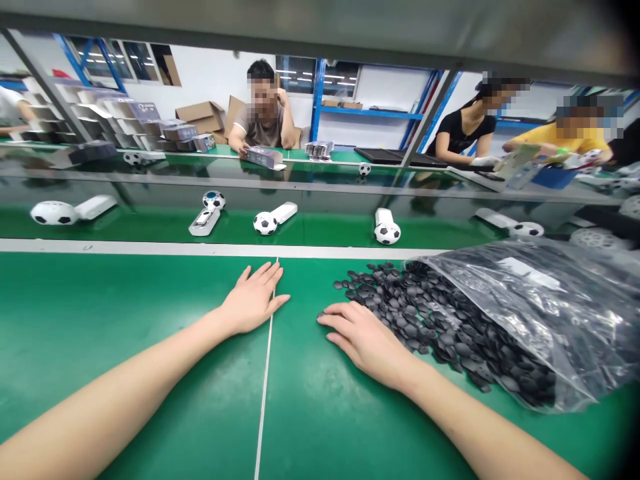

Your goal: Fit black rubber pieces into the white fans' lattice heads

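My left hand lies flat on the green tabletop with its fingers stretched out and thumb apart, holding nothing. To its right, my right hand rests palm down, fingers loosely bent and apart. A small black piece shows at the tip of its foremost finger, touching it rather than gripped. Just beyond and right of this hand spreads a pile of small flat black plastic pieces. They spill from the mouth of a clear plastic bag lying on its side.
Beyond a pale ledge, a green belt carries white pieces with football-patterned ball ends, such as one ball. Several people sit across, one holding a box. Stacked boxes stand back left. A shelf hangs overhead.
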Motion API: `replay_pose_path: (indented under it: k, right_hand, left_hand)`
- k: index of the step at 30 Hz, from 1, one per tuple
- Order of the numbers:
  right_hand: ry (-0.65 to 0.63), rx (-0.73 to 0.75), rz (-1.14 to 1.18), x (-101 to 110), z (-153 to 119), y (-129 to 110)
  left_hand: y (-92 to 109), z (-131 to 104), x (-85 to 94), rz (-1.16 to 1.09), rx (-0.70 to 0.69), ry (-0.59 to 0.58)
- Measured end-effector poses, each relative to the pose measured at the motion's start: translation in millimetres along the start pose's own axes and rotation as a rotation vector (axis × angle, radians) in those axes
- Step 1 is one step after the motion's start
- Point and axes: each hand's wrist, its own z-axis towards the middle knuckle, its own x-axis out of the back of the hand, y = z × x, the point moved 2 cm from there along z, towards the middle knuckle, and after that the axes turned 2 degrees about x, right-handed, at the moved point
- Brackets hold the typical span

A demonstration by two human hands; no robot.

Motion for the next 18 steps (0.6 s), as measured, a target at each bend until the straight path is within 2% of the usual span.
replay_pose_path:
  k: [3,11,14,18]
  right_hand:
    - [0.005,0.02,-0.005,-1.0,0.3,-0.3]
    - [-0.008,0.004,-0.003,0.4,-0.3,-1.3]
    - [0.002,-0.003,0.021,0.7,0.2,-0.6]
    - [0.008,0.0,0.044,0.3,0.8,1.3]
  left_hand:
    - [6.3,-12.4,5.9,0.058,0.021,0.0]
    - [22.4,-18.3,21.9,0.203,-0.049,0.001]
    - [19.6,-19.2,25.5,0.09,-0.018,-0.029]
    - [2.3,-10.7,23.3,-0.1,0.088,-0.068]
